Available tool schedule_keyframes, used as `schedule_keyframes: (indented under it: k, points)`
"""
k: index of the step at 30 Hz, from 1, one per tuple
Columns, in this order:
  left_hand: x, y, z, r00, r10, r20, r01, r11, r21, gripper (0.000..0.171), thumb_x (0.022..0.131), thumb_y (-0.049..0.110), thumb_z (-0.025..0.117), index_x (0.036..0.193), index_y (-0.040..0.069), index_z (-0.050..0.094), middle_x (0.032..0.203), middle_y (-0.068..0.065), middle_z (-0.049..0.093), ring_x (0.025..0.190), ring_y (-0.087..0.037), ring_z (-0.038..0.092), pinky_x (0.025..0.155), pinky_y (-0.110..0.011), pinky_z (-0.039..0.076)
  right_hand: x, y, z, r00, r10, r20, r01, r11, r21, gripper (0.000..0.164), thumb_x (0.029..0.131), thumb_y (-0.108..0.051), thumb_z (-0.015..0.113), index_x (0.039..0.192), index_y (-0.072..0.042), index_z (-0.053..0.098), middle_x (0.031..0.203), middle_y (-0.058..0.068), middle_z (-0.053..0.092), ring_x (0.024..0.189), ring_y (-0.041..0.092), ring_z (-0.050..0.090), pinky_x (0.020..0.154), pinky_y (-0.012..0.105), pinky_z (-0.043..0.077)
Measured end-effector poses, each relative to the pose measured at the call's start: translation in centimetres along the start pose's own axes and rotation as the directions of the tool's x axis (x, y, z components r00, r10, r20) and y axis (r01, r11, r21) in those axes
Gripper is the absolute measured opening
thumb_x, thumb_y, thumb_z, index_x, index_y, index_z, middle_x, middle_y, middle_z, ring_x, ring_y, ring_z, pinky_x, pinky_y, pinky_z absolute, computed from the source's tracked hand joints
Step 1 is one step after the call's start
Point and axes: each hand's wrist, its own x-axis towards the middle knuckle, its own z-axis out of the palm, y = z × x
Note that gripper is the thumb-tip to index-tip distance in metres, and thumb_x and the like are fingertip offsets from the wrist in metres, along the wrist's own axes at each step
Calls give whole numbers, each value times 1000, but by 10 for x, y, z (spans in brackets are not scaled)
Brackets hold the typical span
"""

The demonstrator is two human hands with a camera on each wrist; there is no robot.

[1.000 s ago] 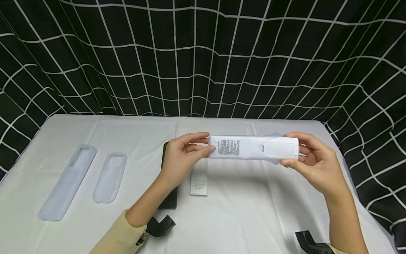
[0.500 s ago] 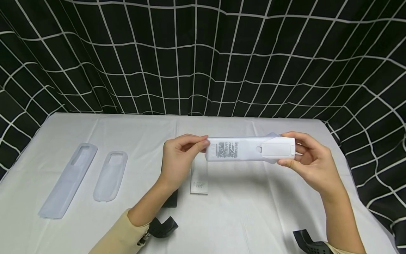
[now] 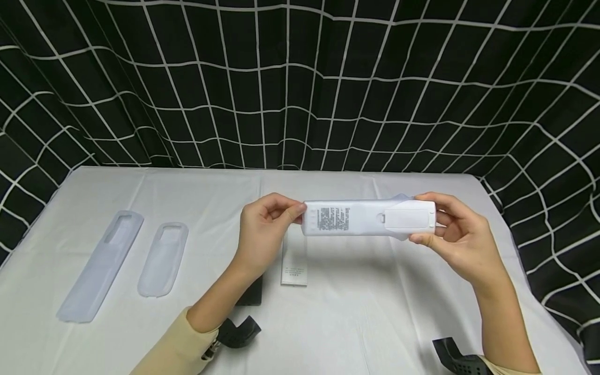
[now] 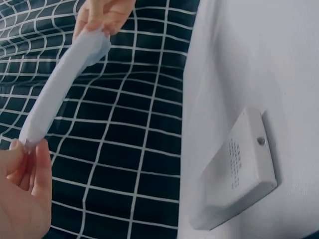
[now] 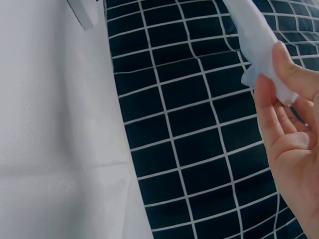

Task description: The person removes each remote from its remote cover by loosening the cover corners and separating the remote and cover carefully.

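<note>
A white remote control (image 3: 410,219) is held level above the table, its back with the battery cover facing up. A translucent silicone sleeve (image 3: 363,220) covers its left part, and the sleeve's loose edge flares out near the battery cover. The left hand (image 3: 263,234) pinches the sleeve's closed left end between thumb and fingers. At the other end, the right hand (image 3: 464,239) grips the bare end of the remote and the sleeve's edge. In the right wrist view, a flap of the sleeve (image 5: 249,74) sticks out beside the fingertips.
Two more translucent sleeves, one long (image 3: 100,268) and one short (image 3: 163,260), lie on the left of the white-clothed table (image 3: 375,323). A second white remote (image 3: 294,263) and a black object (image 3: 251,294) lie partly hidden below the left hand. A black gridded curtain (image 3: 300,88) surrounds the table.
The remote and sleeve have shifted slightly left with the right hand. The left hand's thumb has slid from the sleeve's back to its end corner, with the fingers now closer together.
</note>
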Motion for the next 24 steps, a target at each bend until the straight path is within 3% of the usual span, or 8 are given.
schedule_keyframes:
  k: [6,10,16,24]
  points:
    - [1,0,-4,993,-2,118,-15,989,148,9,99,5,61,94,-1,66,82,-10,69,79,-23,66,71,-24,52,-1,3,-3,1000,11,-2,-11,1000,15,65,63,40,66,123,20,54,116,15,66,94,18,71,72,24,60]
    - [0,1,-5,990,-11,144,-25,968,250,10,102,8,57,97,1,62,81,-6,69,77,-19,63,64,-22,45,-1,6,-3,1000,28,13,-29,999,20,64,64,38,68,124,20,54,114,14,67,92,18,72,70,24,60]
    - [-2,-1,-3,993,4,117,-42,945,324,8,102,6,56,98,0,57,78,-6,69,67,-14,59,52,-20,38,-2,9,-2,999,45,7,-45,999,12,63,65,36,69,124,19,54,111,12,68,90,17,72,68,24,60]
    - [-2,-7,-1,999,-30,24,21,949,313,8,103,6,52,99,-1,54,81,-10,68,66,-16,61,48,-20,39,-2,14,2,997,78,-3,-78,997,-22,62,67,38,65,124,17,55,108,9,68,86,15,70,64,23,59]
